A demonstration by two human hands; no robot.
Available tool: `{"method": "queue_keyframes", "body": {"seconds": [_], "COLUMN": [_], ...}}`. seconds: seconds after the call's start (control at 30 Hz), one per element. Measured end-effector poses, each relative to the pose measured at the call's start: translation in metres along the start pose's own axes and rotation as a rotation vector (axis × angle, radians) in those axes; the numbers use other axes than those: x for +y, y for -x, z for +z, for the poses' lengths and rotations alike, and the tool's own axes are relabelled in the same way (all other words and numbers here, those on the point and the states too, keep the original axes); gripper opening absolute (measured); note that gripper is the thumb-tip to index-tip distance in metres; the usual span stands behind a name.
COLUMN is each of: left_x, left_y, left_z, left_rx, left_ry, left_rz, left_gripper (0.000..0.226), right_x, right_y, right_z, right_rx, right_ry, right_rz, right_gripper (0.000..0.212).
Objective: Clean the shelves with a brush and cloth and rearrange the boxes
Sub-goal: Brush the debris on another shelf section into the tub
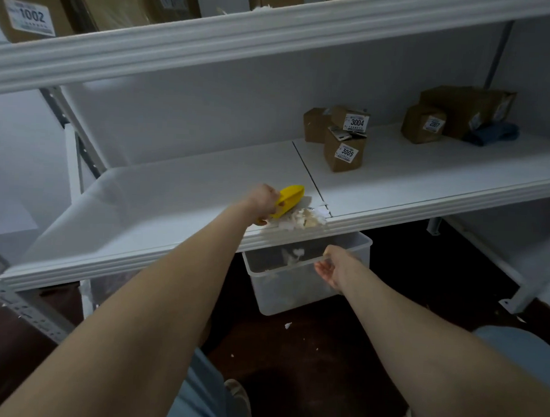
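Observation:
My left hand (263, 197) grips a yellow brush (288, 200) on the white middle shelf (160, 203). Its bristles press against a pile of white scraps (301, 219) at the shelf's front lip. My right hand (335, 266) holds the rim of a clear plastic bin (282, 290) just under that lip, below the scraps; a few scraps lie inside it. Small brown boxes labelled 3004 (350, 118) and 3005 (343, 154) stand further right on the shelf. A blue cloth (491, 133) lies at the far right beside larger brown boxes (461, 109).
The upper shelf (243, 33) carries big cardboard boxes, one labelled 1002 (30, 16). Grey metal uprights (78, 136) stand at the left. Scattered scraps lie on the dark floor (308, 351). A lower shelf edge (516, 275) juts out at the right.

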State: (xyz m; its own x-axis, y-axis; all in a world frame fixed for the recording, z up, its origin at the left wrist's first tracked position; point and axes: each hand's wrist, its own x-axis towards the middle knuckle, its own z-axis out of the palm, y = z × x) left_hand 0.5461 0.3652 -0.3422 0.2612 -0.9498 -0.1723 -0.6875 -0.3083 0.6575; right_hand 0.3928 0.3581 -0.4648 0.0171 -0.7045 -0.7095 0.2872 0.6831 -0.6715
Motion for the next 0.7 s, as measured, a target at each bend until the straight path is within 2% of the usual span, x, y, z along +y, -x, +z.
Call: {"method": "queue_keyframes", "body": {"seconds": [0.13,0.23,0.37,0.63,0.7], "left_x": [-0.004,-0.002,0.000,-0.005,-0.005], "left_y": [-0.019,-0.031,-0.037,-0.012,-0.008], "left_z": [0.006,0.015,0.016,0.007,0.002], "left_rx": [0.073,0.024,-0.029,-0.282,-0.323], "left_ry": [-0.039,-0.135,-0.254,-0.111,-0.078], "left_rz": [0.139,0.144,0.156,0.223,0.225], "left_gripper": [0.025,0.034,0.034,0.021,0.022], "right_x": [-0.001,-0.004,-0.008,-0.005,-0.005], "right_y": [-0.002,-0.004,-0.007,-0.004,-0.004], "right_z": [0.001,0.001,0.000,-0.001,-0.001], "right_rx": [0.004,0.001,0.011,-0.014,-0.024], "right_ry": [-0.010,-0.015,0.004,0.018,0.023], "right_rz": [-0.003,-0.007,-0.004,-0.017,-0.018], "right_gripper": [0.012,0.011,0.013,0.005,0.012]}}
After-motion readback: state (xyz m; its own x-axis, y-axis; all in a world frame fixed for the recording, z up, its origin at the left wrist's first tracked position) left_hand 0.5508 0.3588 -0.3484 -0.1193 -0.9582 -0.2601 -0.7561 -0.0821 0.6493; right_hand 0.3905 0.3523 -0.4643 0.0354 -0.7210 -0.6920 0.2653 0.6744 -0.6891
